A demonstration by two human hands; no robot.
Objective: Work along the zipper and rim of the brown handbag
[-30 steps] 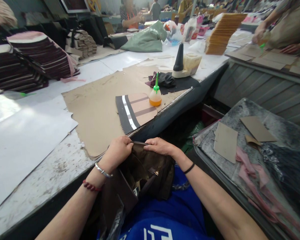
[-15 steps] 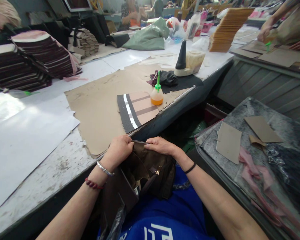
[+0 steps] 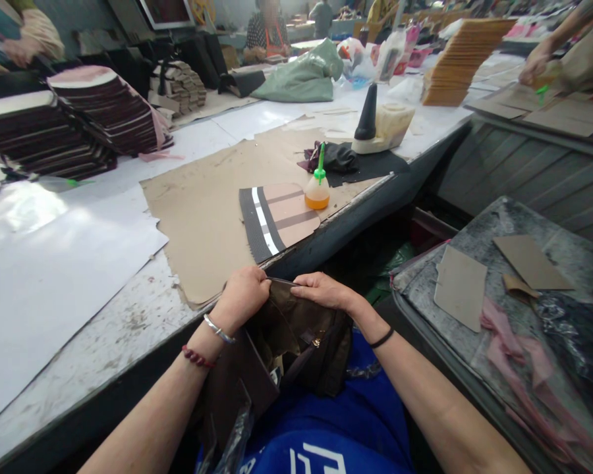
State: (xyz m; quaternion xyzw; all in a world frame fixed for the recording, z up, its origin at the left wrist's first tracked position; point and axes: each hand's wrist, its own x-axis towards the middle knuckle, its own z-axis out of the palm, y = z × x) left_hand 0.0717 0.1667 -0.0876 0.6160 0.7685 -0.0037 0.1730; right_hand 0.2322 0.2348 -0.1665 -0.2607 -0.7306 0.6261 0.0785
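Note:
A dark brown bag (image 3: pixel 326 359) rests in my lap against the table edge, its mouth facing up and its brown lining showing. My left hand (image 3: pixel 244 296) grips the far rim of the bag on the left, fingers closed over the edge. A short way to the right, my right hand (image 3: pixel 323 291) pinches the same rim between thumb and fingers. A small metal fitting (image 3: pixel 318 338) shows near the bag's right side. Just beyond the hands lies a curved panel with a dark band and white stripe (image 3: pixel 261 220), and on it stands a squeeze bottle of orange liquid (image 3: pixel 317 191).
Brown paper (image 3: pixel 197 230) covers part of the table. Farther back are a dark cloth (image 3: pixel 338 158), a tape dispenser (image 3: pixel 383 128) and stacked dark panels (image 3: pixel 44 135). A side stand (image 3: pixel 420 283) at right holds card pieces and pink strips. Other people work at the edges.
The view has shifted slightly, so the scene sits a little farther right. Both hands keep their hold on the bag's rim. A person at the far left shows more fully.

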